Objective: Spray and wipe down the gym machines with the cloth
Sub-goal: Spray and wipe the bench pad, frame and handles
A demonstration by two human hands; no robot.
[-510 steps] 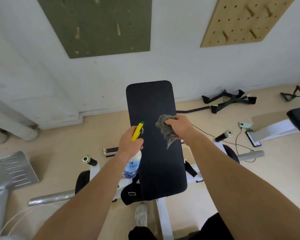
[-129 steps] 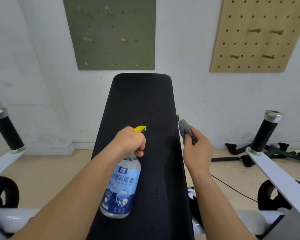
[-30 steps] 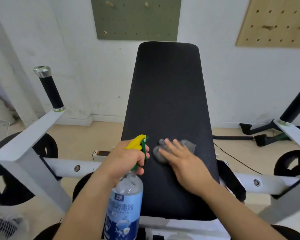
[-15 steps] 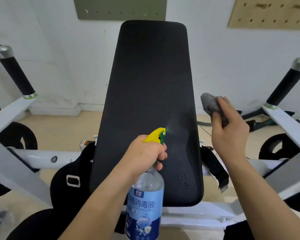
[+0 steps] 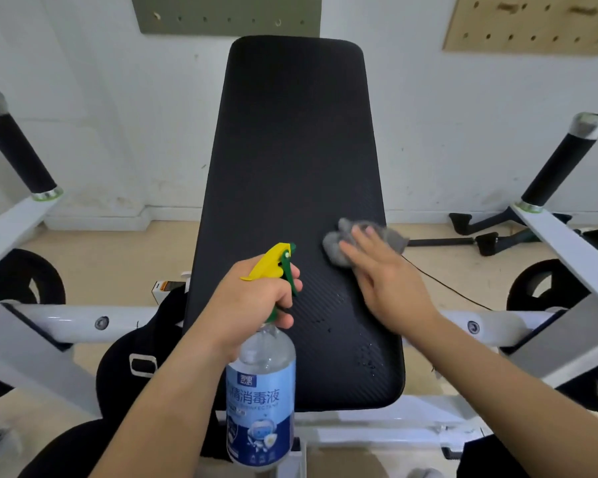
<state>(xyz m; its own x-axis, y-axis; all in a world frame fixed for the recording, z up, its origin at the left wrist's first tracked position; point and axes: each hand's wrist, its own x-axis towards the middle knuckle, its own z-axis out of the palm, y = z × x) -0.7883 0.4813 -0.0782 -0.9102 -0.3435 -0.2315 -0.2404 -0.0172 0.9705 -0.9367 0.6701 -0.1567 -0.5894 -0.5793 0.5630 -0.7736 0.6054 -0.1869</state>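
A long black padded backrest (image 5: 290,160) of a white-framed gym machine rises in front of me, with wet droplets on its lower right part. My left hand (image 5: 252,301) grips the neck of a clear spray bottle (image 5: 260,401) with a blue label and a yellow-green trigger head, held over the pad's lower left. My right hand (image 5: 384,277) lies flat on a crumpled grey cloth (image 5: 339,244), pressing it against the pad's right side; the fingers cover much of the cloth.
Two black-grip handles stand on white arms at the left (image 5: 14,150) and right (image 5: 563,160). Black weight plates (image 5: 25,281) flank the frame. Black cable attachments (image 5: 491,236) and a thin cord lie on the beige floor by the white wall.
My right hand came down from beside the pad and now presses the cloth flat on the pad's right side. The bottle stays in my left hand, and the spray mist is gone.
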